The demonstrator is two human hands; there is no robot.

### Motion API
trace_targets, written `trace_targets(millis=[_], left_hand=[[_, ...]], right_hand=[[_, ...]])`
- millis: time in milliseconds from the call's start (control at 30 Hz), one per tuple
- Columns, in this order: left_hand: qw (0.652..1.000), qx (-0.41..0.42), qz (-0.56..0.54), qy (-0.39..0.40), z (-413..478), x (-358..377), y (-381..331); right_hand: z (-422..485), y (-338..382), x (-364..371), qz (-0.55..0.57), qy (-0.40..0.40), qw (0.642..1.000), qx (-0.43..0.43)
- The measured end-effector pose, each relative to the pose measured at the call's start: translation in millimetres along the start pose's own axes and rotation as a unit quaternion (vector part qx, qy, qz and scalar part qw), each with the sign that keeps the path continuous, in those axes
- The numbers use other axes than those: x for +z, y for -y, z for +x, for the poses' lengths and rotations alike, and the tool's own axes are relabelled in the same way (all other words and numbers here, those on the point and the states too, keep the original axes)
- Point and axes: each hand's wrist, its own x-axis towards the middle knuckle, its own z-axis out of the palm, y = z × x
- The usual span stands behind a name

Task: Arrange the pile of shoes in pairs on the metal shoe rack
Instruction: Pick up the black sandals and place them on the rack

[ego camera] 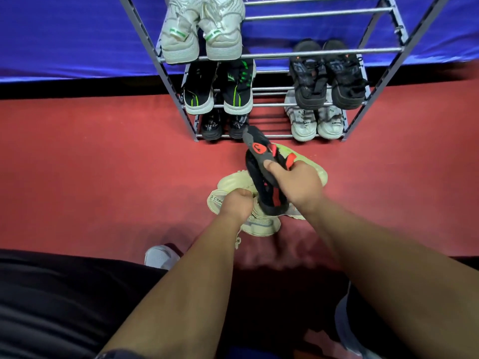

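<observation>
My right hand (295, 183) grips a black and red sandal (258, 147), lifted above the red floor just in front of the metal shoe rack (324, 54). My left hand (237, 203) grips a cream sneaker (259, 218) in the small pile below. A second cream sneaker (320, 172) lies behind my right hand. On the rack stand a white and green pair (202, 29), a black and green pair (220, 89), a dark grey pair (328, 73), a black pair (223, 124) and a white pair (316, 120).
A blue cloth (64, 35) hangs behind the rack. The red carpet (103, 164) spreads left and right of the pile. A white shoe (159, 256) shows by my left knee. The rack's upper right bars (318, 11) hold nothing.
</observation>
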Motion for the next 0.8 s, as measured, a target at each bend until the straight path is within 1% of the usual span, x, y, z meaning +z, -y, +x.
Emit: trace_targets(millis=[33, 100, 133, 167, 233, 267, 333, 433, 500, 600, 700, 800], left_hand=[[0.998, -0.016, -0.064, -0.016, 6.6, -2.5, 2.3], [0.98, -0.056, -0.186, -0.045, 16.0, -9.6, 5.4], [0.97, -0.072, -0.221, -0.067, 18.7, -14.6, 6.0], [0.965, -0.08, -0.227, -0.101, 18.4, -20.1, 7.2], [0.974, -0.097, -0.135, -0.157, 18.1, -31.0, 12.8], [0.976, -0.106, -0.09, -0.166, 17.4, -33.5, 16.1], [0.98, -0.107, -0.025, -0.165, 20.7, -34.4, 25.8], [0.978, -0.086, -0.02, -0.188, 22.7, -24.5, 26.8], [0.981, -0.068, 0.013, -0.179, 25.6, -17.8, 24.4], [0.983, -0.063, 0.09, -0.15, 31.5, -7.3, 18.2], [0.974, -0.083, 0.155, -0.142, 37.6, -0.8, 13.4], [0.972, -0.1, 0.179, -0.116, 34.6, -0.2, 6.4]], right_hand=[[-2.9, 4.5, 7.1, -0.018, 0.024, 0.999, -0.015], [-6.3, 7.5, 20.7, -0.059, 0.1, 0.993, -0.036], [-6.4, 5.8, 27.0, -0.085, 0.14, 0.986, -0.04], [-5.0, 2.5, 33.2, -0.116, 0.172, 0.977, -0.041], [1.2, -10.1, 44.9, -0.172, 0.198, 0.964, -0.047], [3.8, -16.4, 48.6, -0.202, 0.188, 0.959, -0.06], [9.2, -30.1, 52.1, -0.275, 0.138, 0.947, -0.095], [13.5, -44.5, 52.7, -0.37, 0.081, 0.917, -0.122], [15.3, -49.3, 55.5, -0.401, 0.066, 0.906, -0.12], [18.9, -51.5, 63.2, -0.423, 0.057, 0.899, -0.101], [24.9, -51.5, 68.0, -0.402, 0.101, 0.908, -0.059], [31.4, -53.6, 69.6, -0.367, 0.136, 0.92, -0.035]])
